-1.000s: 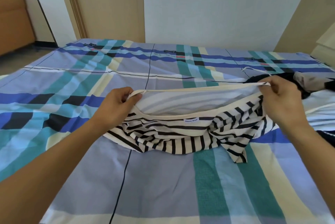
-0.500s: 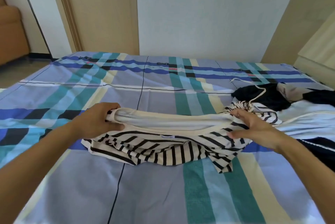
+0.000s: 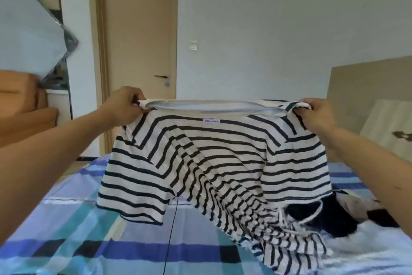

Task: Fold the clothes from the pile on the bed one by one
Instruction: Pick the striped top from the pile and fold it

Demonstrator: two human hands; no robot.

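A cream shirt with dark navy stripes (image 3: 200,163) hangs in the air above the bed, held up by its shoulders. My left hand (image 3: 124,105) grips the left shoulder beside the neckline. My right hand (image 3: 316,114) grips the right shoulder. The collar faces me, with a small white label under it. The shirt's lower part trails down to the right and still rests crumpled on the bed. The pile of clothes (image 3: 347,214), black and white pieces with a cord, lies on the bed at the right, partly hidden by the shirt.
The bed (image 3: 78,241) has a blue, teal and cream plaid sheet. A wooden door (image 3: 142,40) stands behind, with a white wall to its right. An orange sofa (image 3: 20,107) is at the far left. A beige headboard (image 3: 367,87) rises at the right.
Both hands lifted the striped shirt off the bed by its shoulders and raised it to chest height. The camera view tilted up towards the door and wall.
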